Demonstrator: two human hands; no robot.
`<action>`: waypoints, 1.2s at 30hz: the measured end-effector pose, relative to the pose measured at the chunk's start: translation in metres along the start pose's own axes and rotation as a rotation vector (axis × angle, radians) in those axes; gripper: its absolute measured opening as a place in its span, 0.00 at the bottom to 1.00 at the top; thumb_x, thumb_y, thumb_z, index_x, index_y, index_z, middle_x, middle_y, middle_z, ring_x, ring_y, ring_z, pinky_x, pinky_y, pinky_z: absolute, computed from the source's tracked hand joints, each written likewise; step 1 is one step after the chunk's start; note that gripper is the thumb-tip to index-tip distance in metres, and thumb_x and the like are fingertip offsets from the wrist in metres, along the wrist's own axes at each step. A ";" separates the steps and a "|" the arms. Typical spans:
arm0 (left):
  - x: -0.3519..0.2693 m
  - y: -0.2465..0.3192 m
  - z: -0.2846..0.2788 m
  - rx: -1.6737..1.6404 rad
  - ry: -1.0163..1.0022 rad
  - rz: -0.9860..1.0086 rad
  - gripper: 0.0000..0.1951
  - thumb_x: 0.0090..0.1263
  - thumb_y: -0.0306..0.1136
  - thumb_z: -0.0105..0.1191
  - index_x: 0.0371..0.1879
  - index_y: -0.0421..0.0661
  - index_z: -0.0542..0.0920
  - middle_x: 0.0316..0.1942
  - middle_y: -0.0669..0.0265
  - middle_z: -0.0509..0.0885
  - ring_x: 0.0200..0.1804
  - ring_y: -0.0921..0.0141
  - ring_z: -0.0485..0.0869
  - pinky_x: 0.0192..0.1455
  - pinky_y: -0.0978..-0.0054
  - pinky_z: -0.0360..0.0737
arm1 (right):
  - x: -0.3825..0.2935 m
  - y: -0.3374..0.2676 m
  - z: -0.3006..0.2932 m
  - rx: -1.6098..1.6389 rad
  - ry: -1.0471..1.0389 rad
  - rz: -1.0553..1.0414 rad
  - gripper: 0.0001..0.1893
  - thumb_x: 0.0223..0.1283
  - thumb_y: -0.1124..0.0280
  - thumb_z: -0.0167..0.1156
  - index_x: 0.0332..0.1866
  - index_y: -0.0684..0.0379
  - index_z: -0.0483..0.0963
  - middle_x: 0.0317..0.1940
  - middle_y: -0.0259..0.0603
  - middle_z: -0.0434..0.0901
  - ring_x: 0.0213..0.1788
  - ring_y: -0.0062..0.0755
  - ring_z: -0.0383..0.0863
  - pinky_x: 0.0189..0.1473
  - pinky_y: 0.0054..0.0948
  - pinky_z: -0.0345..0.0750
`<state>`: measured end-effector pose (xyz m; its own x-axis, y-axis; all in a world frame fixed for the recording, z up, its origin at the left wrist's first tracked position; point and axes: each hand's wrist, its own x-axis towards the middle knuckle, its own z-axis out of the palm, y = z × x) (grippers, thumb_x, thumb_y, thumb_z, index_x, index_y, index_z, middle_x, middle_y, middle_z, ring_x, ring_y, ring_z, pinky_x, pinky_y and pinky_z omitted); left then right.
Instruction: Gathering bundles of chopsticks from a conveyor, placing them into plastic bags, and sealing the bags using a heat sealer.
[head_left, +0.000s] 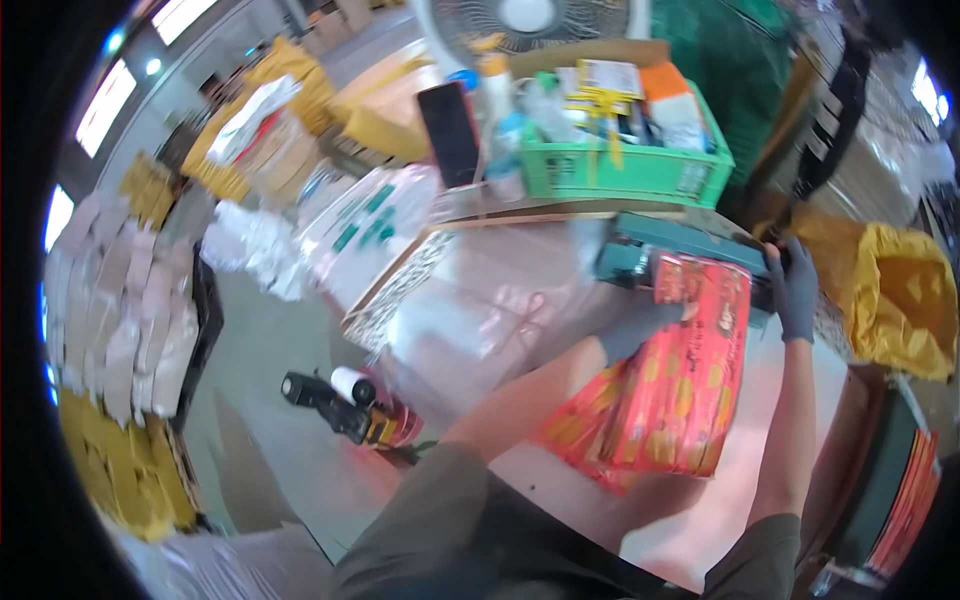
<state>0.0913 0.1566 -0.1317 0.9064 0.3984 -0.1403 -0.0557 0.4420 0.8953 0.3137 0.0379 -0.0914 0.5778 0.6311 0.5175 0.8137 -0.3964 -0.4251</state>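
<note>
Both hands wear grey gloves. My left hand (637, 326) reaches across to the left edge of a red printed plastic packet (682, 375); part of the hand is hidden by the packet, so its grip is unclear. The packet lies over more red packaging (577, 427) on the pale work surface. My right hand (795, 285) is at the right end of a long dark teal box (690, 240), fingers curled near a dark object whose kind I cannot tell. Clear plastic film (502, 300) covers the surface left of the packet.
Behind stands a green plastic crate (630, 172) of supplies, beside a smartphone (450, 135), a bottle (506, 157) and a fan (525, 22). A handheld tool with black and yellow parts (360, 412) lies at left. A yellow sack (904, 300) stands at right, above red packets (907, 502).
</note>
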 end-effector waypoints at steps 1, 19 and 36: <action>0.001 -0.002 0.001 -0.074 -0.012 -0.004 0.23 0.58 0.38 0.63 0.51 0.42 0.76 0.47 0.63 0.81 0.48 0.71 0.79 0.52 0.69 0.75 | 0.000 0.002 -0.002 -0.025 -0.057 0.036 0.17 0.63 0.57 0.54 0.44 0.62 0.70 0.38 0.53 0.75 0.42 0.52 0.75 0.45 0.37 0.71; -0.181 -0.015 -0.055 0.643 0.265 0.405 0.41 0.59 0.54 0.59 0.66 0.42 0.61 0.62 0.60 0.69 0.62 0.65 0.68 0.66 0.68 0.61 | -0.254 -0.129 0.012 1.510 -0.596 0.758 0.37 0.59 0.45 0.53 0.66 0.62 0.56 0.62 0.43 0.66 0.61 0.41 0.66 0.64 0.38 0.64; -0.590 0.010 -0.289 0.887 1.606 -0.017 0.20 0.50 0.40 0.69 0.27 0.44 0.70 0.20 0.67 0.73 0.25 0.70 0.75 0.28 0.72 0.73 | -0.338 -0.264 -0.010 1.700 -0.924 1.006 0.46 0.48 0.43 0.59 0.67 0.61 0.53 0.62 0.48 0.64 0.62 0.48 0.66 0.63 0.44 0.65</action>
<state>-0.5653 0.1582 -0.1621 -0.3546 0.9291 0.1053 0.6436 0.1608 0.7483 -0.0964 -0.0772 -0.1470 0.0491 0.9063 -0.4197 -0.7757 -0.2302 -0.5876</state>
